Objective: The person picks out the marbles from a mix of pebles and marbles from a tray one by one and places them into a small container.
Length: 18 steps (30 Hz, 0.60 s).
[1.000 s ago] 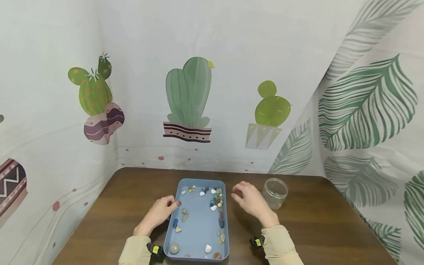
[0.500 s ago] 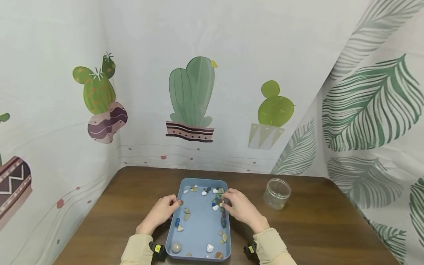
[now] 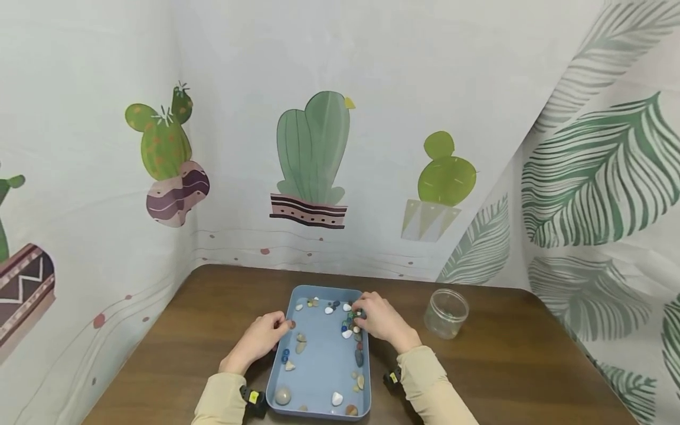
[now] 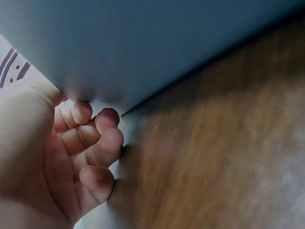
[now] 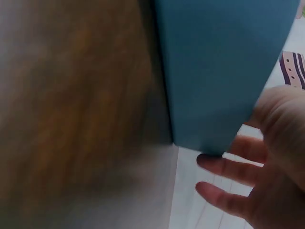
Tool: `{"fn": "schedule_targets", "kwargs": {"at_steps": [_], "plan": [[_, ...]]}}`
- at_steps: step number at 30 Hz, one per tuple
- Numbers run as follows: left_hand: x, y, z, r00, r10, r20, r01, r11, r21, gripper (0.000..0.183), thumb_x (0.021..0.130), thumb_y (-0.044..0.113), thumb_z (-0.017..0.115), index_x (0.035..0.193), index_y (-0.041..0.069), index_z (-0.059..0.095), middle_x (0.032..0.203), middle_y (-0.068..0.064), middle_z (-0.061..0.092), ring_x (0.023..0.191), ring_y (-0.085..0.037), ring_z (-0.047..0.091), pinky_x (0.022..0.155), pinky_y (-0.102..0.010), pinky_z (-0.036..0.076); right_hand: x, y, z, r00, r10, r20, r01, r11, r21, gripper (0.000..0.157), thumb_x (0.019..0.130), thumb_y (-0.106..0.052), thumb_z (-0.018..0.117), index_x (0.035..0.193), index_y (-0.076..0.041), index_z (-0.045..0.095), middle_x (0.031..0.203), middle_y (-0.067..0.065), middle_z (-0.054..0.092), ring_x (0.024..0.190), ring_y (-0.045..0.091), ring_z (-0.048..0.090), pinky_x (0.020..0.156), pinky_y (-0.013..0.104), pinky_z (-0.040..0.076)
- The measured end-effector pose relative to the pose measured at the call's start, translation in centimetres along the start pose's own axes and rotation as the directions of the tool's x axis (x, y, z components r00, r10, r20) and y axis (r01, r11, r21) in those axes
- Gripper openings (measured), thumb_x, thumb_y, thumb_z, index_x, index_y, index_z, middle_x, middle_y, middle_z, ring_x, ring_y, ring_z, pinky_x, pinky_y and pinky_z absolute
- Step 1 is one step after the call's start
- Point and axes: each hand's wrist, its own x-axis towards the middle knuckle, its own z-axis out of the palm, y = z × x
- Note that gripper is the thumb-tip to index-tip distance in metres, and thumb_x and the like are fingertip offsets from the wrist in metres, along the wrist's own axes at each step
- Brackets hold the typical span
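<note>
A shallow blue tray [image 3: 324, 378] lies on the table, holding several pebbles and glass beads along its sides. My left hand [image 3: 260, 339] grips the tray's left rim, with the thumb over the edge beside a brown pebble [image 3: 292, 324]. From the left wrist, that hand's fingers [image 4: 112, 140] curl against the outside of the wall. My right hand [image 3: 381, 319] reaches over the right rim, its thumb and forefinger apart above the cluster of pebbles [image 3: 349, 324] at the far right. In the right wrist view, the tray wall hides those fingertips, while other fingers [image 5: 224, 169] extend outside it.
A clear round jar [image 3: 446, 316] stands on the brown table [image 3: 478, 360] to the right of the tray. Behind the table hangs a white cloth [image 3: 239, 177] printed with cacti and leaves. A big round stone [image 3: 283, 396] lies in the tray's near left corner.
My right hand has moved left from beside the tray to over the pebbles, then slightly farther back along its right side. My left hand has stayed at the left rim.
</note>
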Motion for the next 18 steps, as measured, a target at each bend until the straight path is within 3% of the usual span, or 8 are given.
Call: {"fn": "schedule_targets", "kwargs": {"at_steps": [6,14,18], "plan": [[-0.6,-0.4,0.5,0.999,0.024,0.028,-0.023,0.999,-0.027,0.032,0.099,0.026,0.056,0.072,0.012,0.047,0.059,0.003,0.047,0.053,-0.014,0.053,0.051,-0.028,0.046,0.4,0.2,0.5,0.997,0.032,0.077,-0.032,0.999,-0.005,0.014,0.087,-0.008,0.072,0.100,-0.005,0.072,0.100,0.007,0.062,0.096,0.025,0.059,0.081,0.041,0.050],[-0.2,-0.3,0.3,0.999,0.042,0.014,-0.042,0.999,-0.020,0.032,0.099,0.027,0.056,0.072,0.013,0.048,0.061,0.004,0.049,0.054,-0.013,0.054,0.051,-0.029,0.047,1.4,0.3,0.5,0.997,0.054,0.060,-0.054,0.999,0.001,0.015,0.084,-0.002,0.071,0.099,-0.004,0.072,0.094,0.004,0.057,0.084,0.019,0.056,0.072,0.035,0.050],[0.1,-0.3,0.1,0.999,0.035,0.018,-0.035,0.999,-0.030,0.032,0.099,0.026,0.056,0.072,0.012,0.047,0.060,0.003,0.048,0.056,-0.013,0.054,0.052,-0.029,0.048,1.6,0.2,0.3,0.997,0.044,0.060,-0.044,0.999,-0.006,0.008,0.083,-0.001,0.071,0.090,-0.005,0.072,0.089,0.003,0.055,0.078,0.017,0.054,0.069,0.034,0.049]]}}
